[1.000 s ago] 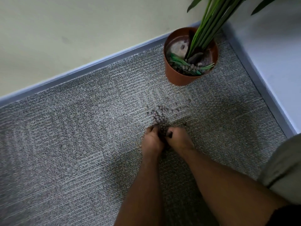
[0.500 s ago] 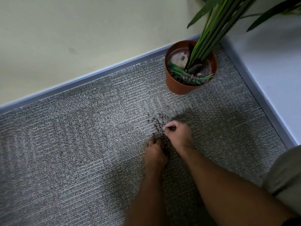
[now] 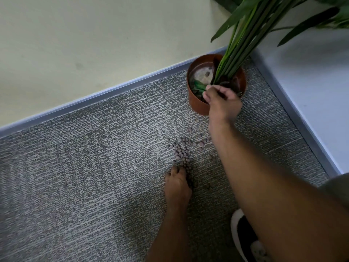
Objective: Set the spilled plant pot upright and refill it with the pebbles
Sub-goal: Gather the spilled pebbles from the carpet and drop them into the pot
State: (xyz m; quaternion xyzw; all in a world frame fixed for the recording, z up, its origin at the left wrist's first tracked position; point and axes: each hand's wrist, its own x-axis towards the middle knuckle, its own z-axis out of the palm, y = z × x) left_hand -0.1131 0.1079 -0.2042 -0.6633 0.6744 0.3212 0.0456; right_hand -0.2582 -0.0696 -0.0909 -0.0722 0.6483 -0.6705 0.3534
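Pot (image 3: 198, 103) upright. R hand (image 3: 221, 99) over pot rim, fingers curled, prob. dropping pebbles (image 3: 182, 152). L hand (image 3: 177, 184) below pot, cupped against pile to rake it.

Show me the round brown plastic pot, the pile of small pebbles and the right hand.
round brown plastic pot (image 3: 197, 103), head view, front wall.
pile of small pebbles (image 3: 181, 151), head view, pile's middle.
right hand (image 3: 222, 103), head view, back of hand.

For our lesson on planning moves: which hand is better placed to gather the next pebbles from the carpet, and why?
Left. The left hand rests on the carpet with its fingertips at the pebbles, while the right hand is up over the plant pot rim, away from the pile.
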